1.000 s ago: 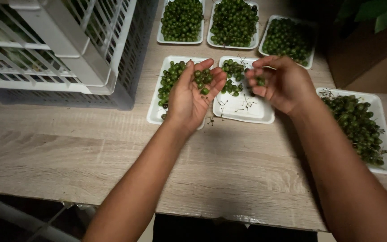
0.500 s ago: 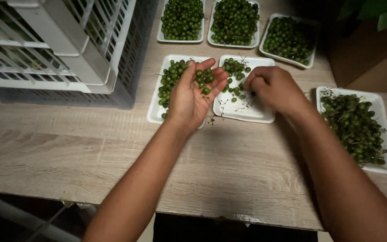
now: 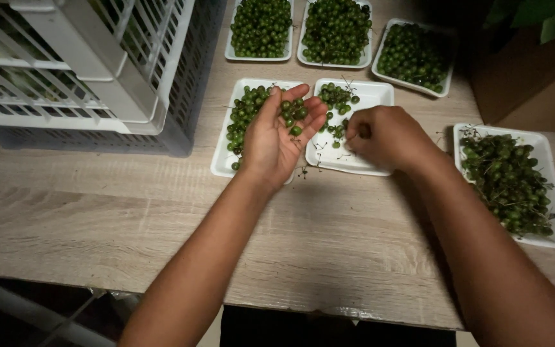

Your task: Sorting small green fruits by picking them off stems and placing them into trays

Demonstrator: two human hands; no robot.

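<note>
From the head camera I see my left hand (image 3: 277, 138) lying palm up with fingers spread, cupping a few small green berries (image 3: 293, 112); it hovers over the near-left white tray (image 3: 221, 164), which is half filled with more loose berries. My right hand (image 3: 387, 136) is curled knuckles-up over the middle tray (image 3: 367, 164); fingertips are pinched together at about 9 o'clock of the hand, but I cannot tell what they grip. That tray holds only a scatter of berries and thin stems near its 12 o'clock edge.

At 3 o'clock from my right hand sits a tray of stemmed clusters (image 3: 505, 180), well apart from the hand. Along the far edge, at 12 o'clock, three full trays (image 3: 335, 29) stand side by side. A white slatted plastic crate (image 3: 78, 64) fills the 10 o'clock corner, resting on a darker crate and just beside the near-left tray. A brown box (image 3: 534, 96) stands at 2 o'clock with green leaves (image 3: 541, 16) above it.

Everything rests on a pale wood-grain tabletop (image 3: 130, 218); the room is dim, with dark floor below the near edge.
</note>
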